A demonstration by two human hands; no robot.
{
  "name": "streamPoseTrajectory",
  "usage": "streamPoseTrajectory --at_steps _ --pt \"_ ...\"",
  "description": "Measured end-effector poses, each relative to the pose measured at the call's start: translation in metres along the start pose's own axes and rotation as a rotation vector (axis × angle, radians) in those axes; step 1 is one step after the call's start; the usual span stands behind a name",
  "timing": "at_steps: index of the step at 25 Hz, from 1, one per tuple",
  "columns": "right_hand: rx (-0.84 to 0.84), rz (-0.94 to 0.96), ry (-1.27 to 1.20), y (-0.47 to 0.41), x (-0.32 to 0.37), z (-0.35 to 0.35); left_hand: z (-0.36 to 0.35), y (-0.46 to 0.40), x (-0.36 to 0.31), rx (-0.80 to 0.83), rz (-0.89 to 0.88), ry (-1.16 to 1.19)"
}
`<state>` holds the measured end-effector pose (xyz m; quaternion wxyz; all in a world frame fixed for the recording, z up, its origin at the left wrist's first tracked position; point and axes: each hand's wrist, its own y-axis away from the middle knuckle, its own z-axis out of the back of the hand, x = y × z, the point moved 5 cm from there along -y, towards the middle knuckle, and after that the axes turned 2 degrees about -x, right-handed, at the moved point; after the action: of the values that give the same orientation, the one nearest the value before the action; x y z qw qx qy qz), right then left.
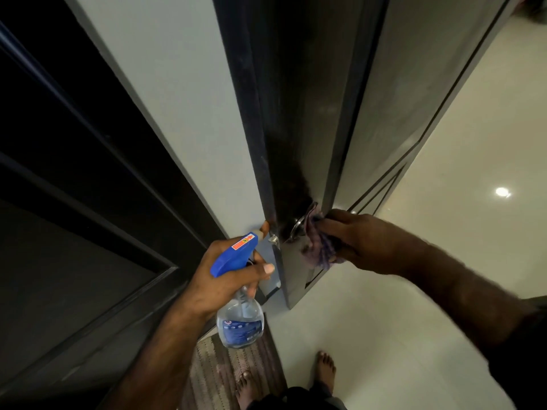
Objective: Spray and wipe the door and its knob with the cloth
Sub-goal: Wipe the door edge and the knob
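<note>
A dark door stands ajar, seen edge-on in the middle of the view. Its metal knob sticks out low on the door face. My right hand grips a purple checked cloth and holds it against the knob. My left hand grips a clear spray bottle with a blue trigger head, its nozzle pointing at the door edge near the latch.
A pale wall and a dark panelled door fill the left. Glossy light floor tiles spread to the right. A brown striped mat lies under my bare feet.
</note>
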<state>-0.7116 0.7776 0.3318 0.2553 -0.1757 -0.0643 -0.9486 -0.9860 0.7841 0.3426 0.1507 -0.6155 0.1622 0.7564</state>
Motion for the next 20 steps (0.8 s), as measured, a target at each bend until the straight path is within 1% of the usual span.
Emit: streamPoseTrajectory --at_steps 2,3,4,8,9,11,12,13,14,15,16,17,18,20 --pt "0.127 0.103 0.286 -0.009 0.014 0.005 0.001 -0.001 -0.002 -0.003 0.0 0.029" --pt "0.162 0.143 0.355 -0.011 0.021 0.006 0.002 -0.001 -0.003 -0.009 -0.002 0.034" --pt "0.191 0.156 0.391 -0.011 0.026 0.005 0.003 -0.002 -0.004 -0.014 -0.007 0.031" --pt "0.277 0.113 0.478 -0.009 0.03 -0.003 0.002 -0.004 -0.002 -0.01 -0.002 -0.005" --pt "0.248 0.149 0.529 -0.012 0.03 -0.002 0.001 -0.003 -0.002 -0.016 0.0 -0.019" --pt "0.12 0.297 0.604 -0.019 0.026 0.005 0.0 0.0 -0.003 -0.037 0.002 -0.034" --pt "0.095 0.349 0.58 -0.021 0.022 0.007 -0.001 0.001 -0.004 -0.049 0.006 -0.034" --pt "0.1 0.359 0.505 -0.021 0.015 0.007 -0.004 0.003 -0.005 -0.064 0.017 -0.03" --pt "0.098 0.33 0.382 -0.02 0.007 0.006 -0.006 0.005 -0.005 -0.079 0.029 -0.023" --pt "0.079 0.285 0.228 -0.019 0.0 0.002 -0.009 0.007 -0.004 -0.094 0.04 -0.018" --pt "0.015 0.237 0.033 -0.016 -0.005 -0.003 -0.012 0.009 -0.004 -0.101 0.047 -0.017" --pt "-0.064 0.19 -0.197 -0.011 -0.01 -0.011 -0.015 0.01 -0.004 -0.111 0.052 -0.019" --pt "-0.135 0.139 -0.494 -0.006 -0.013 -0.024 -0.018 0.013 -0.006 -0.125 0.057 -0.018" --pt "-0.175 -0.09 -1.199 0.005 -0.01 -0.059 -0.024 0.017 -0.008 -0.148 0.079 -0.007"
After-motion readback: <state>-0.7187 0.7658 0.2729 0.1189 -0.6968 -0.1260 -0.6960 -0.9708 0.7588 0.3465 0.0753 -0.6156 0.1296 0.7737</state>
